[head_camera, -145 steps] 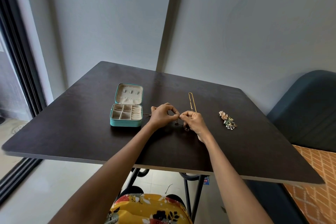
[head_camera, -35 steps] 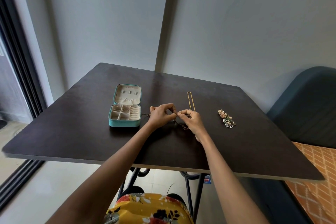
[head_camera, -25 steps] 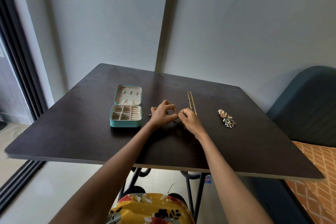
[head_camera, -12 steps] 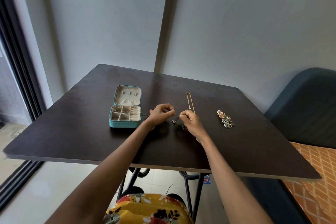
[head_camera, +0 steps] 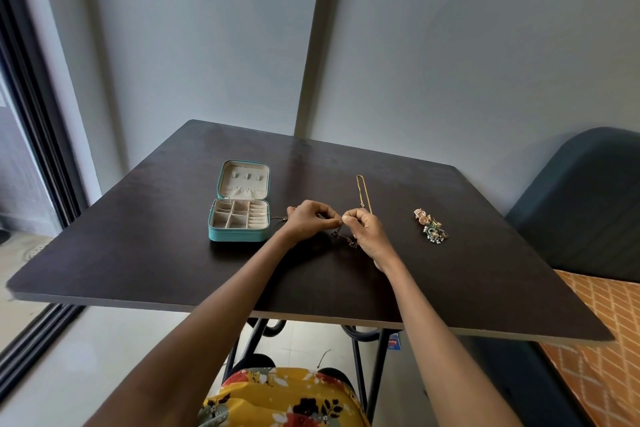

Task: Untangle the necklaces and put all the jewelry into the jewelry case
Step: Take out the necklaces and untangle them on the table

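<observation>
A person sits at a dark desk (head_camera: 138,253) with both forearms stretched out over it. The left hand (head_camera: 306,224) and the right hand (head_camera: 367,236) meet near the middle of the desk, their fingertips almost touching. Each hand has its thumb and forefinger pinched together on a thin dark necklace (head_camera: 343,239), whose chain sags between them and trails down to the desk surface below the right hand. A further bit of dark chain shows just left of the left hand, running toward the case; whether it belongs to the same necklace cannot be told.

The jewelry case (head_camera: 239,218) stands left of the hands, close to the left hand but apart from it. It is teal outside and cream inside, and it lies open with its lid tilted back away from the person. Its base is split into small compartments; a fine chain seems to lie in the rear ones, though it is too small to be sure.

A gold necklace (head_camera: 362,192) lies stretched out as a narrow loop on the desk, just beyond the right hand, running away from the person. Well to the right of the hands sits a small heap of earrings (head_camera: 429,229), gold, green and white, untouched.

Behind the desk rise grey walls, and a dark blue chair (head_camera: 581,204) stands at the right.
</observation>
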Demonstrator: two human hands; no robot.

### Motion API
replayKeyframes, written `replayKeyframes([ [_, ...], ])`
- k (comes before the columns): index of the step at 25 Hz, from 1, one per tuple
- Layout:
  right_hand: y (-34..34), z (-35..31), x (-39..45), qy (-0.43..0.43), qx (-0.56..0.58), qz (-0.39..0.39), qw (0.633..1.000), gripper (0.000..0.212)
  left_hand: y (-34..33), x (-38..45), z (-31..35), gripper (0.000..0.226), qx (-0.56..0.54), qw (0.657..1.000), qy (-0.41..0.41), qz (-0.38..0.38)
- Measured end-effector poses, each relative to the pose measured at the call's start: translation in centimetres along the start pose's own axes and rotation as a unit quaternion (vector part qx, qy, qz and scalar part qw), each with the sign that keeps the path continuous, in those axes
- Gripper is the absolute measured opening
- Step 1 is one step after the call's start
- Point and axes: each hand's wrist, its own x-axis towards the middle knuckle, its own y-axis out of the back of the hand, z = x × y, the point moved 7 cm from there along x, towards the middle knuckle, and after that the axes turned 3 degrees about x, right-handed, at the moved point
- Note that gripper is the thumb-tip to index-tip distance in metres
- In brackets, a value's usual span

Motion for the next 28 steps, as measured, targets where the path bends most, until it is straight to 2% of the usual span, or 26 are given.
replayKeyframes([
  [5, -0.2, 0.1, 0.2, 0.000, -0.013, -0.008, 1.000, 0.021, 0.1, 0.0, 0.2, 0.010, 0.010, 1.000, -0.007, -0.007],
  [11, -0.4, 0.4, 0.3, -0.008, -0.047, -0.019, 0.999, 0.010, 0.3, -0.1, 0.2, 0.023, -0.006, 1.000, 0.003, 0.002],
  [15, -0.4, 0.3, 0.2, 0.003, -0.028, -0.017, 0.999, 0.006, 0.4, -0.2, 0.3, 0.021, -0.008, 1.000, -0.004, 0.010],
  [21, 0.6, 0.1, 0.1, 0.068, -0.064, 0.050, 0.994, 0.008, 0.3, -0.2, 0.2, 0.019, -0.012, 1.000, -0.004, 0.007],
  [28, 0.7, 0.9, 0.2, 0.032, -0.049, 0.053, 0.997, 0.007, 0.2, -0.1, 0.2, 0.011, -0.009, 1.000, 0.005, 0.019],
])
